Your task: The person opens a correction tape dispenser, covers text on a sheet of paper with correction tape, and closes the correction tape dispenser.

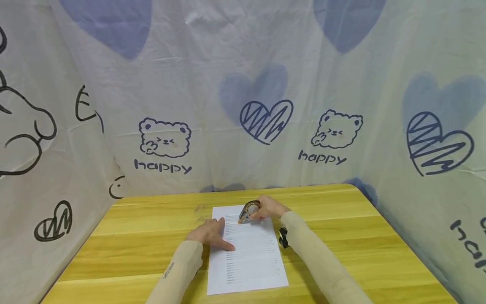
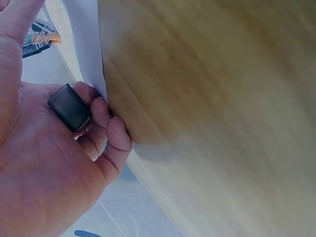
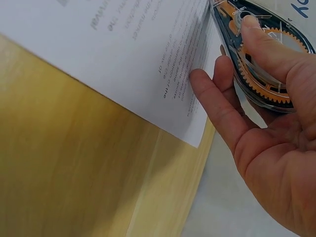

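A sheet of printed paper (image 1: 258, 270) lies lengthwise on the wooden table. My right hand (image 1: 270, 207) grips a correction tape (image 1: 248, 210), clear-cased with an orange gear (image 3: 242, 64) inside, as the right wrist view shows. Its tip points down at the upper lines of print. On the left part of the sheet rests my left hand (image 1: 210, 234), thumb stretched over the text and fingertips at the paper's edge. A small black block (image 2: 70, 107) sits against the fingers of that hand in the left wrist view; how it is attached cannot be seen.
The yellow wood-grain table (image 1: 144, 236) reaches to a pale cloth curtain (image 1: 212, 93) with hearts and bears at the back and sides. A black device (image 1: 283, 237) is strapped at the right wrist.
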The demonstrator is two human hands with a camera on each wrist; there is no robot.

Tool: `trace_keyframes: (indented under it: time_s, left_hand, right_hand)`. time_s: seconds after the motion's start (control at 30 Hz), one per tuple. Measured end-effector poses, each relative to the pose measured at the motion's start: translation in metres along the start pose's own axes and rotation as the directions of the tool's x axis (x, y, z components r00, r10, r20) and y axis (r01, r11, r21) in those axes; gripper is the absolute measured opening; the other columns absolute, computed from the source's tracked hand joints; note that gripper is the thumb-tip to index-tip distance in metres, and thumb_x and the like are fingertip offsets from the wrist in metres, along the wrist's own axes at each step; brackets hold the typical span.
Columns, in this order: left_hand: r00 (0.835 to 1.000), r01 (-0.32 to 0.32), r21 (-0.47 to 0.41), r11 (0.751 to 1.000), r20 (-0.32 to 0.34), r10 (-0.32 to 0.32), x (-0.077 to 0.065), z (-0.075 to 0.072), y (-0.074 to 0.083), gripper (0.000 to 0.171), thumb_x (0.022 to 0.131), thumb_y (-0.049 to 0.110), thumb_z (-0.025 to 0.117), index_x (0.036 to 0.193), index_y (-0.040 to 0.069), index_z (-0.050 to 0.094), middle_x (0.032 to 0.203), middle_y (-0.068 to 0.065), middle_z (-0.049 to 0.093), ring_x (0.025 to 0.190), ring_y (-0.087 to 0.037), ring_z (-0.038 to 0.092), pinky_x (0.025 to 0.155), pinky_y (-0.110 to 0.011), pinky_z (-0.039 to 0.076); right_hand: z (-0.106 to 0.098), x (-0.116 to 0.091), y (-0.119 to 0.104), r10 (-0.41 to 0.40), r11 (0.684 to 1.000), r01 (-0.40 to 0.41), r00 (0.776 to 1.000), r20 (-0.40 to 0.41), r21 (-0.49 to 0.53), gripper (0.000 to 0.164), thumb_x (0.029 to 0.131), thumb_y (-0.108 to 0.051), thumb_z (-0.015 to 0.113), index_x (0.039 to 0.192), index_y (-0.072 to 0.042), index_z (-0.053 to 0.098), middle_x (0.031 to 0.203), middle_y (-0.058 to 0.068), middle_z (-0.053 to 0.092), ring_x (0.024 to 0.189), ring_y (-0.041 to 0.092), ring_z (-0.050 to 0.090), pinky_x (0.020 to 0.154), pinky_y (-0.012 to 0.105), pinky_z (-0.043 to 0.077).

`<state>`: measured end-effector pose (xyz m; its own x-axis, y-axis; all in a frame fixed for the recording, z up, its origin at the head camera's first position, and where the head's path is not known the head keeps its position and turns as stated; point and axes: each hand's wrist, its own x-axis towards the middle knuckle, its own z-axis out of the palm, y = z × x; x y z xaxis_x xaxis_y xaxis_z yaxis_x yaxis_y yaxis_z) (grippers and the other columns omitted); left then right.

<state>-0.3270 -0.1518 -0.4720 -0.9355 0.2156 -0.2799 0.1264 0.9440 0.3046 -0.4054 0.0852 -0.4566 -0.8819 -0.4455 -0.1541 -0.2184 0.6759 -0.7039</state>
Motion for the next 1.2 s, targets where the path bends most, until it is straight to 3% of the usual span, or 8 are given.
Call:
trace_keyframes:
  time_s: [0.27, 1.2]
  left_hand:
    - [1.0, -0.003, 0.0, 1.0, -0.002, 0.003, -0.0009, 0.0002, -0.0003, 0.113, 0.068, 0.061, 0.082, 0.152, 0.005, 0.032, 0.153, -0.025, 0.036, 0.143, -0.043, 0.032, 0.116, -0.058, 0.029]
    - [1.0, -0.012, -0.013, 1.0, -0.01, 0.012, 0.0015, 0.0023, 0.0002, 0.112, 0.068, 0.058, 0.083, 0.152, 0.004, 0.032, 0.153, -0.026, 0.036, 0.143, -0.044, 0.031, 0.118, -0.057, 0.027]
  right_hand:
    - [-0.0002, -0.0001, 0.0002, 0.0, 1.0, 0.0, 1.0, 0.011, -0.008, 0.023, 0.083, -0.016, 0.08, 0.099, -0.004, 0.07, 0.085, 0.004, 0.071, 0.076, 0.021, 0.067, 0.071, 0.036, 0.061]
    - [-0.004, -0.004, 0.0026, 0.009, 0.999, -0.01, 1.0, -0.007, -0.04, 0.019, 0.082, -0.016, 0.08, 0.094, -0.005, 0.071, 0.08, 0.004, 0.07, 0.071, 0.02, 0.066, 0.068, 0.034, 0.06]
